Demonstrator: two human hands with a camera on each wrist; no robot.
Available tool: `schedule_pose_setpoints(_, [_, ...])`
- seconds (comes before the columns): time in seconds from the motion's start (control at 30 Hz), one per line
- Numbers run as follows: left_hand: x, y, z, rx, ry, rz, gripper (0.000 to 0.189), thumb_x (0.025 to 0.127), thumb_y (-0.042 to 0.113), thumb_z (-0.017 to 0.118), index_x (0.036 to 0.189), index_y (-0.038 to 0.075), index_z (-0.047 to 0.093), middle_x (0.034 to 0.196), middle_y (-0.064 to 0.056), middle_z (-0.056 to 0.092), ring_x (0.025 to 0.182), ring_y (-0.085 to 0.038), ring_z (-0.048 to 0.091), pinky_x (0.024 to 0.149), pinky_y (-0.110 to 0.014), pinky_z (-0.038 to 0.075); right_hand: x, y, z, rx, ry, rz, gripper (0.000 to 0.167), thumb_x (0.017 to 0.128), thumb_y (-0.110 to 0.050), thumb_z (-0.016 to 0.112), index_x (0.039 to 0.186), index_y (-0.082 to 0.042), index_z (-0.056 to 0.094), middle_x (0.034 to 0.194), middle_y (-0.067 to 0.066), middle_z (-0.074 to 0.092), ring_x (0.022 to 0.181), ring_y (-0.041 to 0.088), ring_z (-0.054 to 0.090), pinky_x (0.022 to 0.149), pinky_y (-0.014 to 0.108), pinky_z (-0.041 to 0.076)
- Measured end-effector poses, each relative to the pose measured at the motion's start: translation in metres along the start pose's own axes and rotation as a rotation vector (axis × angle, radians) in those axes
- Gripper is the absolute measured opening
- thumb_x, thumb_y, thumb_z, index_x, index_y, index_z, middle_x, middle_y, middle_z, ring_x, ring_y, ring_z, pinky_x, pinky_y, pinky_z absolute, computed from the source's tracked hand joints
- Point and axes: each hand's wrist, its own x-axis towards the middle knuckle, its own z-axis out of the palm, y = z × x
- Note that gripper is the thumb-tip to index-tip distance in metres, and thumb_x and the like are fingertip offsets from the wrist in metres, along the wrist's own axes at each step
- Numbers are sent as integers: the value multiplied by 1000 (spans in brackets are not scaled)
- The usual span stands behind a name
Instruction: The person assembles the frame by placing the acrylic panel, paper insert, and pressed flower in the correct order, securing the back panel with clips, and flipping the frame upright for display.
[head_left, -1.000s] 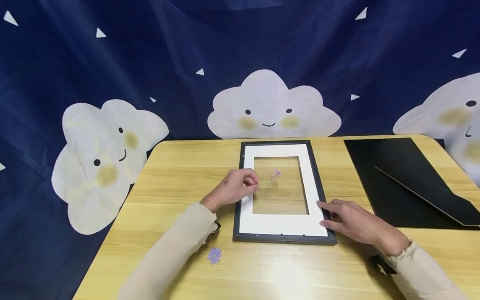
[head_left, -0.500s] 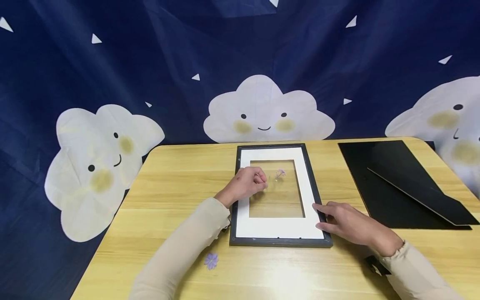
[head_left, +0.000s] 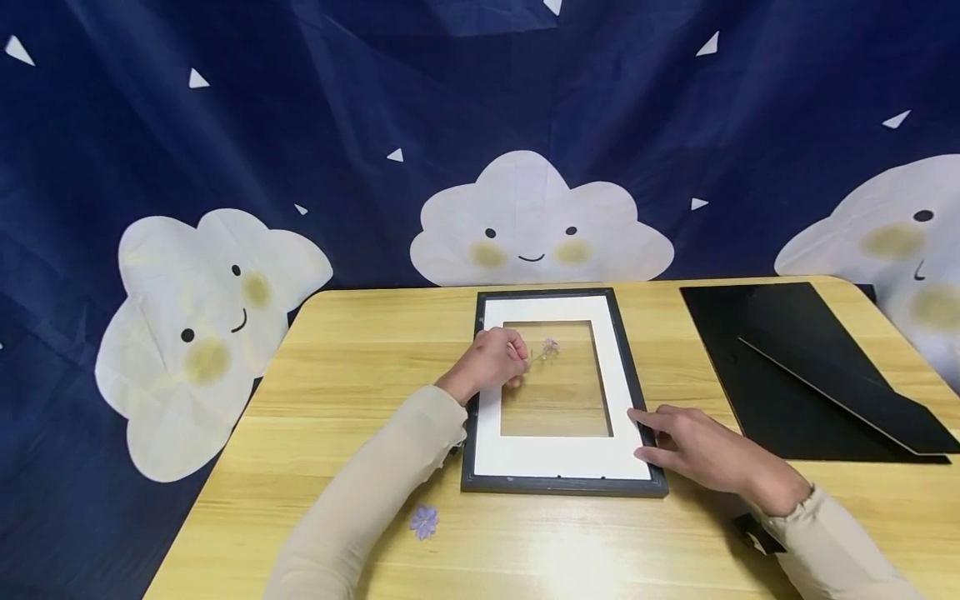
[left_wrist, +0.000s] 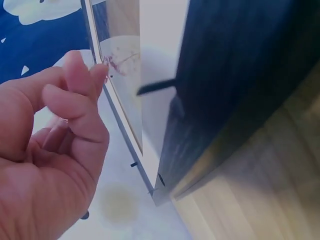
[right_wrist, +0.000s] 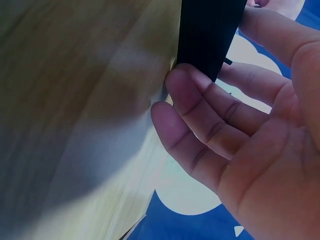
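In the head view my left hand is over the left part of a dark picture frame and pinches the thin stem of a small purple dried flower. The blossom points up and right over the frame's window, which is bordered by a white mat. In the left wrist view the curled fingers are close beside the frame, with a pinkish bloom near their tips. My right hand rests thumb and index finger on the frame's right border; in the right wrist view other fingers touch its outer side.
A loose purple blossom lies on the wooden table, near the left sleeve. To the right lies a black backing board with a raised stand leg. A blue curtain with clouds hangs behind the table.
My left hand has moved right over the frame's window with the flower, then slightly back left, and the flower's stem shows more clearly. The right hand stays at the frame's edge.
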Motion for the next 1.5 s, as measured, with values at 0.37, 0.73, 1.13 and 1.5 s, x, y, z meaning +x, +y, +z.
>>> schedule_pose_setpoints(0.37, [-5,3,-9,90,56,-28,5,96,12,68,99,9,65,92,-3,72,68,-20,69,71,-29,52,-1,1,1,3,2,10,53,93,-22,73,135,7,58,84,-7,53,69,3,44,61,22,40])
schedule_pose_setpoints(0.73, [-80,-37,-51,193,-184,67,17,89,11,76,98,9,62,85,-3,58,77,-18,55,70,-33,50,-1,-1,2,6,-11,5,54,93,-25,72,135,7,57,84,-7,53,69,1,44,62,22,40])
schedule_pose_setpoints(1.13, [-164,-88,-60,256,-406,106,35,74,17,90,96,15,62,83,-4,50,72,-10,42,63,-24,39,1,-1,-1,-17,-4,8,54,93,-22,72,136,7,57,84,-7,53,69,3,44,62,23,41])
schedule_pose_setpoints(1.5, [-179,-97,-38,348,-268,156,31,80,30,85,89,20,57,85,4,45,71,-8,41,62,-24,40,1,-2,1,-16,1,9,53,93,-21,72,135,7,57,84,-7,52,68,2,43,61,23,40])
